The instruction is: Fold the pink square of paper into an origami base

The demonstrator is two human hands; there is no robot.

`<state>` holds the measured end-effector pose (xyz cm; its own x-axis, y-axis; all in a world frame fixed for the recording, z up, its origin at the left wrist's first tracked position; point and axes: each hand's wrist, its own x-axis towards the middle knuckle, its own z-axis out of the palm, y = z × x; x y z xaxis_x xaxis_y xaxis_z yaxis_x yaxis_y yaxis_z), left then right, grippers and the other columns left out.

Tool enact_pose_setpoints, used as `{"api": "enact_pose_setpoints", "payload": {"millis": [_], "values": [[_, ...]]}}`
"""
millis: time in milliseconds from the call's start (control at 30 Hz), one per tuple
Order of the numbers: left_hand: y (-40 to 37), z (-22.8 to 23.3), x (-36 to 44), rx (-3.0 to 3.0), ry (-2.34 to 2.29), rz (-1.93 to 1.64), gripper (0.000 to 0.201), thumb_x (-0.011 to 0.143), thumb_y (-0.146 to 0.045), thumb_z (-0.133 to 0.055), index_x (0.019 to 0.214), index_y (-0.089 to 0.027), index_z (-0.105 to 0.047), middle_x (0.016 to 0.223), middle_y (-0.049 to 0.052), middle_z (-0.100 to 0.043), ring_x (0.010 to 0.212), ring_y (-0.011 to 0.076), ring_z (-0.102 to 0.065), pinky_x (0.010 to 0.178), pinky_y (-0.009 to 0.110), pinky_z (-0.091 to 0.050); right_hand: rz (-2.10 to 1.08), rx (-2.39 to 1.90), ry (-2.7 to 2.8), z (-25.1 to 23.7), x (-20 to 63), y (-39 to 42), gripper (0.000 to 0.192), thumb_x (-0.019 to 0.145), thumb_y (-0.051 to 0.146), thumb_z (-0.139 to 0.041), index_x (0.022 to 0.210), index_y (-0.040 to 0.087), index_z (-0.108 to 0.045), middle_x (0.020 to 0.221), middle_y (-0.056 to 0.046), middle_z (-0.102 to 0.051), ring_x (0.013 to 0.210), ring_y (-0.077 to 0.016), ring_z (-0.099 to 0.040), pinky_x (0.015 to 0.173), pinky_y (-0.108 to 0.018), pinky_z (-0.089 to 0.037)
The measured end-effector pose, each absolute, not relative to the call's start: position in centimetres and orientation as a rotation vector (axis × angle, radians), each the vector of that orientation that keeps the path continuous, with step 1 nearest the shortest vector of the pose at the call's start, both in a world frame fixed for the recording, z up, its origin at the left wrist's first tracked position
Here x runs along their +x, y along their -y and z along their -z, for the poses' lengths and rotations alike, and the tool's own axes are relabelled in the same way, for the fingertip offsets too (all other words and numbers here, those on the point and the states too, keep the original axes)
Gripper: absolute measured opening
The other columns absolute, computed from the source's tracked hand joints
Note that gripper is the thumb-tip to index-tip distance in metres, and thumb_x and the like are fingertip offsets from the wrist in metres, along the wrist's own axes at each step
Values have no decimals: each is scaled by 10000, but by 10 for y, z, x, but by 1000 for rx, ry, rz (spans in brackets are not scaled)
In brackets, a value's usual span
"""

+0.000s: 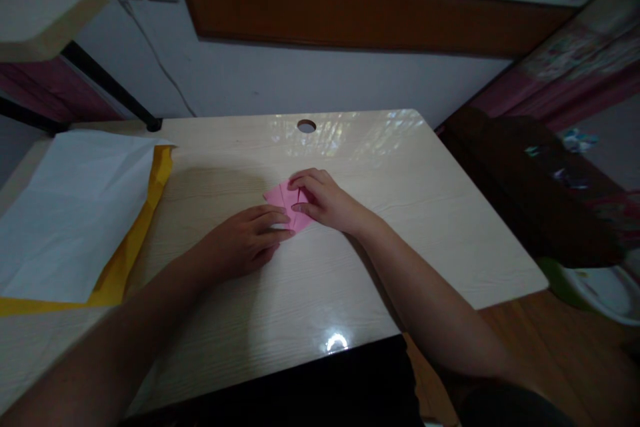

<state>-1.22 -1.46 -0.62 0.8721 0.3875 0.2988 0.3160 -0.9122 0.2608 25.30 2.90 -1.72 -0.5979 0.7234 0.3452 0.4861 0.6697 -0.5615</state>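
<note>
A small piece of folded pink paper (287, 197) lies on the pale wooden table, with crease lines across it. My left hand (245, 240) comes from the lower left, its fingers stretched out over the paper's near left edge. From the right, my right hand (327, 200) grips the paper's right side, fingers bent over its far edge and thumb lying on its face. The two hands are close together but apart. Part of the paper is hidden under the fingers.
White sheets (75, 207) lie over yellow paper (143, 233) on the table's left. A round hole (307, 125) pierces the tabletop (425, 213) near the wall. A shelf (45, 13) stands at upper left; a cable (155, 53) hangs from the wall socket. A white basin (605, 290) sits at far right.
</note>
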Motion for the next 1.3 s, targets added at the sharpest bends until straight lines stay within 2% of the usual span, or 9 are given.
{"api": "enact_pose_setpoints", "payload": {"millis": [300, 433, 933, 1300], "values": [[18, 7, -10, 2845, -579, -510, 450, 959, -136, -547, 1406, -190, -566, 1414, 118, -619, 1332, 259, -557, 1157, 503, -466, -521, -966, 2331, 18, 252, -30, 323, 919, 248, -708, 1221, 255, -594, 1257, -93, -641, 1206, -265, -559, 1070, -463, -421], [19, 8, -8, 2862, -610, -498, 513, 949, -147, -575, 1456, -214, -535, 1426, 109, -612, 1336, 268, -554, 1160, 508, -463, -515, -968, 2345, 19, 252, -30, 303, 926, 230, -687, 1215, 258, -600, 1242, -88, -648, 1211, -264, -556, 1073, -461, -420], [14, 6, -13, 2792, -508, -539, 434, 930, -125, -576, 1347, -227, -640, 1372, 112, -660, 1329, 258, -582, 1150, 508, -478, -529, -992, 2330, 20, 253, -30, 311, 916, 215, -681, 1216, 250, -608, 1244, -93, -641, 1202, -272, -545, 1061, -464, -424], [13, 9, -15, 2765, -550, -590, 441, 912, -55, -503, 1322, -183, -606, 1318, 123, -674, 1246, 244, -624, 1105, 486, -514, -515, -992, 2346, 19, 252, -31, 333, 925, 243, -692, 1244, 255, -596, 1240, -96, -646, 1192, -267, -563, 1063, -467, -429]]}}
